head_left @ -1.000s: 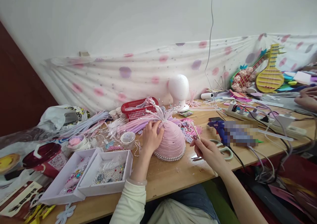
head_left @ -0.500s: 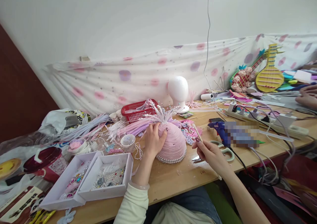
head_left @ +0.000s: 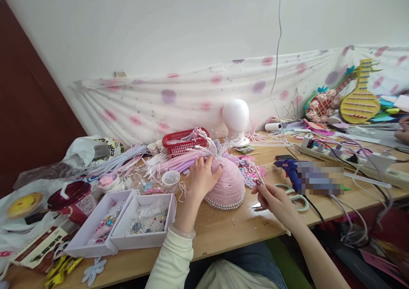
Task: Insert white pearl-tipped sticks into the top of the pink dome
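Observation:
A pink, cord-wound dome [head_left: 228, 186] stands on the wooden table with a row of pearls around its bottom rim. Pale beaded stems [head_left: 214, 148] fan out from its top. My left hand [head_left: 203, 176] is laid over the dome's upper left side, thumb and fingers curved around it near the stems. Held in my right hand [head_left: 271, 197] is a thin pale stick [head_left: 258, 174], its upper end up and to the left, apart from the dome. Scissors [head_left: 298, 201] lie partly hidden behind that hand. A blue glue gun [head_left: 289, 171] is just beyond.
To the left are white boxes [head_left: 142, 240] of beads, a lidded red cup [head_left: 72, 199] and a paper cup [head_left: 171, 180]. Behind stand a red basket [head_left: 185, 142] and a white foam head [head_left: 235, 116]. A power strip [head_left: 351, 159] with trailing cables lies right. Another person's hand [head_left: 402, 131] shows far right.
The camera has turned slightly left, so the scene sits farther right. My left hand stays on the dome, and my right hand keeps the stick at about the same distance from it.

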Demonstrator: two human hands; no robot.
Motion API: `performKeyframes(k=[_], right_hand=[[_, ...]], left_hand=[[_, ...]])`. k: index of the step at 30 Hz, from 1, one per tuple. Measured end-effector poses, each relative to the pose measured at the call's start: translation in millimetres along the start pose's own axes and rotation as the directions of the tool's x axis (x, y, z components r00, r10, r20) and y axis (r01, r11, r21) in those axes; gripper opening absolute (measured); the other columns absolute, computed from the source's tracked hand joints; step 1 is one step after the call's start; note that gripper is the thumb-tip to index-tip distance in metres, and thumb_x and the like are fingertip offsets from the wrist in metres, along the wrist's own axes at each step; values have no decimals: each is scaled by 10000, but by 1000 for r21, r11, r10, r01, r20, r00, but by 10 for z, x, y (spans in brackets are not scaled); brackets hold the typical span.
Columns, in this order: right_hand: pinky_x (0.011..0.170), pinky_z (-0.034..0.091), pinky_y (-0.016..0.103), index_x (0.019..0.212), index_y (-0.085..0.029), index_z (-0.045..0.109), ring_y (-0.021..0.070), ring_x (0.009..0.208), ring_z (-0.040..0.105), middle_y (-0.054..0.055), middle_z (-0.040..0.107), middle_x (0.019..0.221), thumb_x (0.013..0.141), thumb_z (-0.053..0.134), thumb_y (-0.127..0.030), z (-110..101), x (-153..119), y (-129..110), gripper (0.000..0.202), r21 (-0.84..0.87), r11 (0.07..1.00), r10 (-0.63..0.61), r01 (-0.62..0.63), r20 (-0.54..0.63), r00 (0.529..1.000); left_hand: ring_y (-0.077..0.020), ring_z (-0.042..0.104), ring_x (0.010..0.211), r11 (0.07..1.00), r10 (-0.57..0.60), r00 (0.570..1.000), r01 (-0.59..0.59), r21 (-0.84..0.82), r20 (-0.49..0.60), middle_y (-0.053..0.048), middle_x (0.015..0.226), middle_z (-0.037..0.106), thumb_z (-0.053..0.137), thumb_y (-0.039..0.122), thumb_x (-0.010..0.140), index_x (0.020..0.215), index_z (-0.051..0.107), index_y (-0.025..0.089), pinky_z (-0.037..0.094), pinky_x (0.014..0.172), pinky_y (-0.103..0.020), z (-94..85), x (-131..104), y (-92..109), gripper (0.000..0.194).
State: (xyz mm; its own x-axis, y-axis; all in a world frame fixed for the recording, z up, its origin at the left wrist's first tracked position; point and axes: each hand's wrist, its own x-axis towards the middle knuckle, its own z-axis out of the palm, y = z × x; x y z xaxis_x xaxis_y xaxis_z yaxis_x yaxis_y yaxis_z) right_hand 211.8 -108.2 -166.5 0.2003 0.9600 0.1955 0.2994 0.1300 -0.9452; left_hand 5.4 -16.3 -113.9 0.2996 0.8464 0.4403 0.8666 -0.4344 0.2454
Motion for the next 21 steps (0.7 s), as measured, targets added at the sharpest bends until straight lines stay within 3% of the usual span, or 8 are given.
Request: performKeyframes(k=[6, 10, 14, 18, 21], right_hand=[[418, 207, 238, 722, -173, 574, 90, 426, 318, -56, 380, 458, 716, 541, -743, -94, 18, -27, 571, 98, 995, 39, -32, -75, 996], [399, 145, 215, 789, -180, 567, 56, 408, 232, -97, 294, 506, 661, 646, -676, -128, 90, -95, 519, 283, 952, 177, -121, -182, 967], [394, 178, 190, 859, -167, 605, 47, 441, 257, -78, 340, 581, 650, 715, -490, -158, 116, -166, 399, 465, 874, 239, -144, -153, 959], [388, 215, 168, 933, -163, 637, 51, 470, 310, -51, 417, 616, 591, 742, -356, -184, 85, -215, 407, 503, 849, 248, -161, -110, 963], [371, 187, 153, 1084, -231, 608, 50, 445, 295, -57, 446, 617, 597, 734, -335, -172, 100, -230, 514, 421, 889, 237, -180, -87, 968]], left_hand=[[-301, 518, 1155, 989, -12, 997, 1, -147, -78, -150, 1201, 581, 454, 330, 909, 1311, 528, 144, 403, 1003, -454, -78, -252, 43, 450], [-225, 573, 1054, 944, -11, 983, -50, -326, -184, -88, 1057, 629, 512, 162, 857, 997, 657, 174, 438, 957, -382, -211, -542, 14, 202], [-173, 620, 883, 884, -32, 983, -56, -464, -180, -39, 910, 663, 520, 181, 882, 831, 650, 196, 475, 819, -307, -312, -889, -26, 140], [-150, 623, 849, 887, -81, 965, -44, -461, -250, -20, 863, 673, 543, 230, 881, 683, 567, 187, 457, 755, -248, -572, -1254, -149, 204], [-131, 619, 768, 911, -198, 917, 42, -410, -346, 0, 746, 657, 449, 226, 924, 678, 592, 192, 439, 705, -226, -885, -1486, -427, 287]])
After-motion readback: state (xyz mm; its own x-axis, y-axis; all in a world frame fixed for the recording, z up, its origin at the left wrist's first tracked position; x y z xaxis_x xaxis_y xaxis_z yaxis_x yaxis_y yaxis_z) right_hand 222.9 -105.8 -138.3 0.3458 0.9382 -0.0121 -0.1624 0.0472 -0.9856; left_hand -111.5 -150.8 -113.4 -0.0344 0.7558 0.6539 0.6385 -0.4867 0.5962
